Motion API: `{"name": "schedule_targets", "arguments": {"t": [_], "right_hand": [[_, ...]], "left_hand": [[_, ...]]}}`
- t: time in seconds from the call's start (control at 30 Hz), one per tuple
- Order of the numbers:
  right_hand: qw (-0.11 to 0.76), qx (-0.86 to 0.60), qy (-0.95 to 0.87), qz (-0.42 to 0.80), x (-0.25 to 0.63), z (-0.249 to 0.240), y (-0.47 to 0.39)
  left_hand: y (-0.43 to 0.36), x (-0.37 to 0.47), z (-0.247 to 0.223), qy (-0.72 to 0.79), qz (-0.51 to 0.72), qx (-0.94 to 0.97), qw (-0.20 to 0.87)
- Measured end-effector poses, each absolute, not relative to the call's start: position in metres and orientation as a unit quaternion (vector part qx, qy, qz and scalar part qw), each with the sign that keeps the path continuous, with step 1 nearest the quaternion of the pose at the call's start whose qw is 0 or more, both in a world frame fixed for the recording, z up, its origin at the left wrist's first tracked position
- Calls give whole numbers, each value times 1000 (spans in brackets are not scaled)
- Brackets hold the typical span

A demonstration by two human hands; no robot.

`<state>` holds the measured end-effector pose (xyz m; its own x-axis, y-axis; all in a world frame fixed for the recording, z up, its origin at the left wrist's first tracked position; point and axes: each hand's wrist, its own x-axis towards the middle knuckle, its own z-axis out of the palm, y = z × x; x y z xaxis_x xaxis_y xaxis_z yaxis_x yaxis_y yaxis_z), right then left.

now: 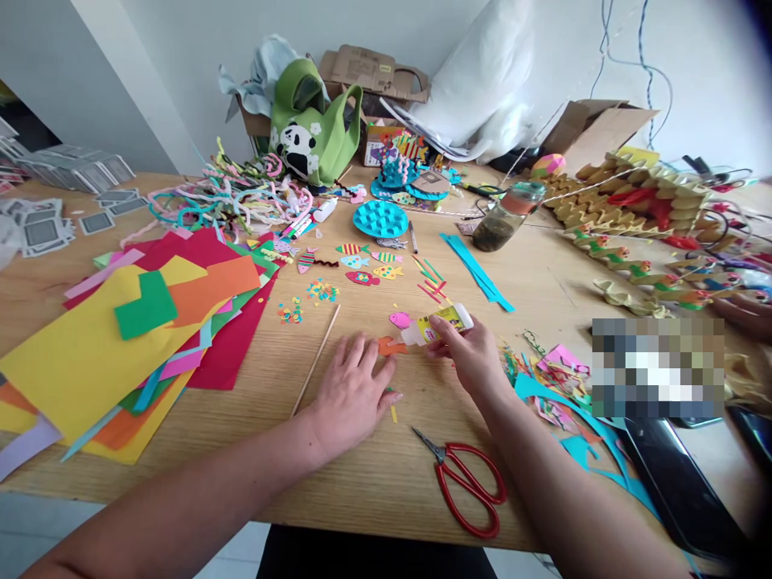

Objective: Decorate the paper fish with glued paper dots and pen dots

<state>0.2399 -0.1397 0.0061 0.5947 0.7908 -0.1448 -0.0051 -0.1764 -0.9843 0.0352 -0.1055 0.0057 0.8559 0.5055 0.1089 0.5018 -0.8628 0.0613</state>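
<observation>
My right hand (466,347) is closed around a white glue bottle (443,322) with a yellow label. The bottle lies tilted, its nozzle pointing left over an orange paper fish (392,346). Resting on the table, my left hand (355,384) has its fingers spread, the fingertips beside the orange fish. Just behind the fish lies a pink paper fish (399,320). A thin wooden stick (317,358) is left of my left hand. Red-handled scissors (467,486) lie between my forearms. Several decorated paper fish (363,278) and small confetti dots (322,290) sit farther back.
Coloured paper sheets (78,346) cover the left side. Pipe cleaners (235,193), a green panda bag (317,129) and a blue textured disc (379,219) stand behind. A jar (507,217), blue strips (476,269), paper scraps (558,394) and a phone (681,482) occupy the right.
</observation>
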Motion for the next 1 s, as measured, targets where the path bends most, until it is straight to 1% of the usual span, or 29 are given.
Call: {"name": "schedule_targets", "arguments": {"t": [0.47, 0.6, 0.87, 1.0], "right_hand": [[562, -684, -323, 333, 238, 9, -141], [550, -675, -340, 355, 240, 9, -142], [542, -680, -349, 348, 242, 9, -142], [530, -704, -350, 318, 243, 13, -142]], "left_hand": [[-106, 35, 7, 257, 60, 964, 9], [-107, 35, 6, 261, 66, 963, 10], [-106, 35, 6, 260, 61, 964, 7], [-106, 35, 7, 257, 60, 964, 10]]}}
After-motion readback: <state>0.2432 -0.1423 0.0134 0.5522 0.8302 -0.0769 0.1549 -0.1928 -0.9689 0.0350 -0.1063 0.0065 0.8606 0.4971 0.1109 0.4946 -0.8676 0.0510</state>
